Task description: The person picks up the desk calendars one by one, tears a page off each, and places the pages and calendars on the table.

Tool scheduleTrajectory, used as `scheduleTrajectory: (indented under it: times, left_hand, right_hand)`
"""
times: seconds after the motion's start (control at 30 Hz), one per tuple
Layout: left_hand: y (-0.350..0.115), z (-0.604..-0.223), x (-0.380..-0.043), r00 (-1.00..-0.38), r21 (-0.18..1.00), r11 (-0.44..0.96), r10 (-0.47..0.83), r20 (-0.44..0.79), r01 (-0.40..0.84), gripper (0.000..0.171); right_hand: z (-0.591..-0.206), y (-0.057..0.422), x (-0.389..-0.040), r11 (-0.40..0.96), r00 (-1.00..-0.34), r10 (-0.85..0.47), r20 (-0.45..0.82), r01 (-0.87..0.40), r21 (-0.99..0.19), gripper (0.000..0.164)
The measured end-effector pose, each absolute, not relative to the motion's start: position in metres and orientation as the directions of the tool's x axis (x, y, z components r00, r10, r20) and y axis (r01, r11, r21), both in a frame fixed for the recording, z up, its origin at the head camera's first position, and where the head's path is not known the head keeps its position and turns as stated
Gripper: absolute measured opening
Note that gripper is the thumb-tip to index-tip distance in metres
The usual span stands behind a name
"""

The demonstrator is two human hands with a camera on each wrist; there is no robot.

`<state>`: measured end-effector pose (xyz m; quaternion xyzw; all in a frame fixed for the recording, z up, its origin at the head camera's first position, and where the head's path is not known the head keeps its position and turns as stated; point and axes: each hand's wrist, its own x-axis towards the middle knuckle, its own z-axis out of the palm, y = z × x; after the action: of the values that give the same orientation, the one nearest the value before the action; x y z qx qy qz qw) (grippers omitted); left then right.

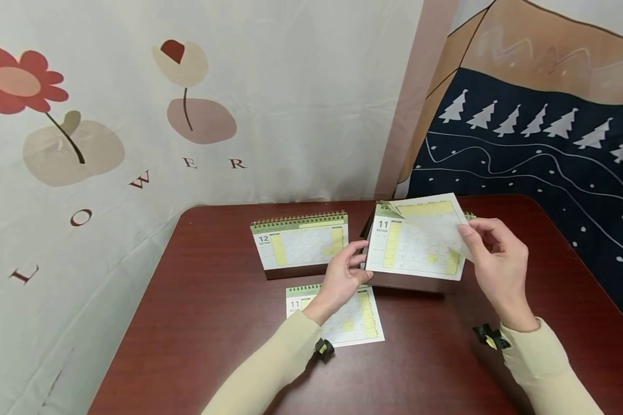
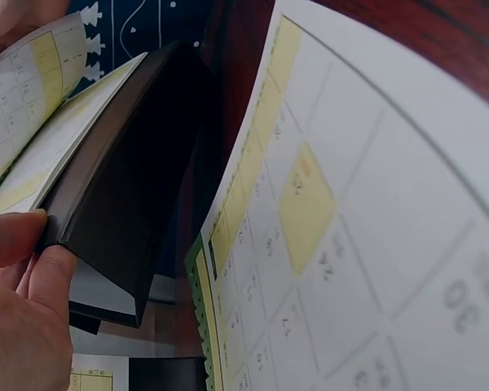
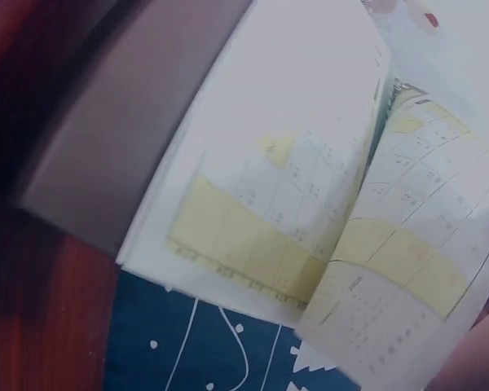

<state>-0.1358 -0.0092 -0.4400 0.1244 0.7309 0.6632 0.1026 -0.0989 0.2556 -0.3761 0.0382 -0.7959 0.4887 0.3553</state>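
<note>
My left hand [image 1: 344, 275] grips the lower left edge of a standing desk calendar [image 1: 417, 264] showing month 11. In the left wrist view, its thumb and fingers close on the dark base [image 2: 106, 155]. Between thumb and fingers, my right hand [image 1: 500, 262] pinches a calendar page [image 1: 428, 208]. This page is lifted and bent away from the sheets below, its far left corner near the top binding. In the right wrist view, the page [image 3: 416, 195] slants away from the block; whether it is still bound along the whole edge I cannot tell.
A second standing calendar [image 1: 301, 245] showing month 12 is to the left. A loose month 11 sheet [image 1: 350, 328] with a notched green edge lies in front, partly under my left forearm. The brown table [image 1: 197, 323] meets printed cloth [image 1: 301, 115] behind.
</note>
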Motion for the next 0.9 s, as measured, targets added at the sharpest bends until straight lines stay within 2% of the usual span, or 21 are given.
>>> scheduleTrajectory:
  times: [0.23,0.4,0.57,0.9]
  left_hand:
    - [-0.008,-0.441,-0.134,-0.945,0.992,0.105,0.326,0.037,0.075,0.065]
    - [-0.006,-0.443,-0.132,-0.941,0.993,0.087,0.337,0.044,0.078,0.066]
    - [-0.003,-0.444,-0.132,-0.941,0.994,0.074,0.336,0.049,0.078,0.068]
    - [0.0,-0.441,-0.132,-0.926,0.988,0.088,0.368,0.084,0.124,0.071]
  right_hand:
    - [-0.365,0.267,-0.111,0.503,-0.774,0.406,0.486,-0.255,-0.826,0.02]
    - [-0.36,0.278,-0.125,0.476,-0.808,0.444,0.386,-0.152,-0.866,0.025]
    - [-0.354,0.285,-0.139,0.44,-0.833,0.441,0.334,-0.124,-0.889,0.027]
    - [-0.351,0.294,-0.153,0.283,-0.851,0.471,0.235,-0.106,-0.953,0.027]
